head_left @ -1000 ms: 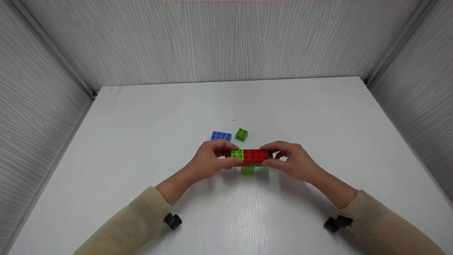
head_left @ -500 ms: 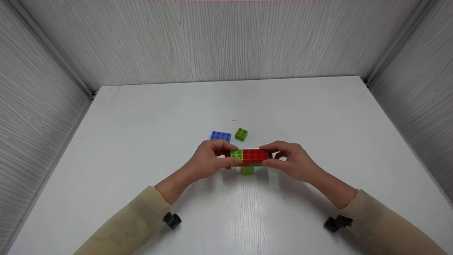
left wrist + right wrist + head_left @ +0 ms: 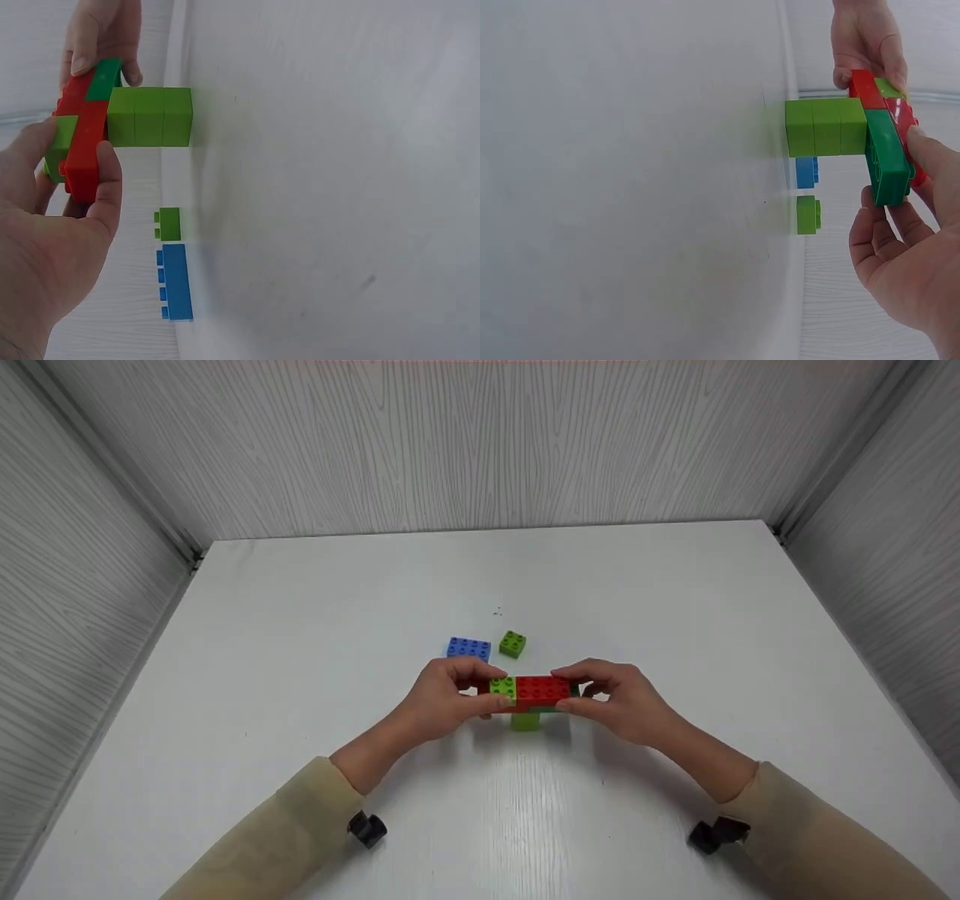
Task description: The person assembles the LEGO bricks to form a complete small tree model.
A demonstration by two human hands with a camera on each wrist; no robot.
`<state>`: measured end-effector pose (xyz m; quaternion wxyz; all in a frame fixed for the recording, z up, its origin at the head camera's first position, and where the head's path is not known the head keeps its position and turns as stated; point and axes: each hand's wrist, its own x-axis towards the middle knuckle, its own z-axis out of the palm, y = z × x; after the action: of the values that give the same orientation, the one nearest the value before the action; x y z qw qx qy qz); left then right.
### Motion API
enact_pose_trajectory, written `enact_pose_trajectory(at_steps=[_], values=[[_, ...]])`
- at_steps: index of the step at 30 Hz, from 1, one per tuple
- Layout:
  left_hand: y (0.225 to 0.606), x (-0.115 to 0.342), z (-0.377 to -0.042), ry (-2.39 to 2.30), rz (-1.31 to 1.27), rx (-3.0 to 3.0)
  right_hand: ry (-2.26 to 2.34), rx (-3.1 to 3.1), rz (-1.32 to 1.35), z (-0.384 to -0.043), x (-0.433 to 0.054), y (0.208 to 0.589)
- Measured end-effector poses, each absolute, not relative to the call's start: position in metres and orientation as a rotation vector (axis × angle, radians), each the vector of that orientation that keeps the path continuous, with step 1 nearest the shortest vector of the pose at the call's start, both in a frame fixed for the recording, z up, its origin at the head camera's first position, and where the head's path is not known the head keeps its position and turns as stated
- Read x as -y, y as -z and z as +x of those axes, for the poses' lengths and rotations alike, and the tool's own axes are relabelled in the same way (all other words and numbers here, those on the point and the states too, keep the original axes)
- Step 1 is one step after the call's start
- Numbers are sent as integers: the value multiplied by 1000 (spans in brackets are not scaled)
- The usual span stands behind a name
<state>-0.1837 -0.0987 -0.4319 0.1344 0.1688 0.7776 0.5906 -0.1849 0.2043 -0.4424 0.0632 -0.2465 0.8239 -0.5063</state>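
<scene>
A toy brick structure stands on the table, with several light green square bricks (image 3: 149, 117) stacked as its column. Across the column lie a lower red brick (image 3: 85, 161) and a dark green brick (image 3: 891, 161), end to end. A small light green brick (image 3: 502, 687) and a long red brick (image 3: 543, 690) form the top layer. My left hand (image 3: 445, 699) pinches the small light green brick at the left end, other fingers under the lower red one. At the right end, my right hand (image 3: 619, 702) pinches the long red brick between thumb and forefinger, other fingers curled below.
Behind the left hand, a blue brick (image 3: 469, 648) lies studs up on the white table (image 3: 337, 607). Beside it is a loose green square brick (image 3: 512, 643). Grey wood-grain panels (image 3: 480, 450) rise at the back and both sides.
</scene>
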Motion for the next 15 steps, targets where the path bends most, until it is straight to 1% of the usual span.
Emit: enact_pose_trajectory(at_steps=[15], values=[[436,98,-184,-1708,549,-2288,1493,-2496,-784,-185,-205,441]])
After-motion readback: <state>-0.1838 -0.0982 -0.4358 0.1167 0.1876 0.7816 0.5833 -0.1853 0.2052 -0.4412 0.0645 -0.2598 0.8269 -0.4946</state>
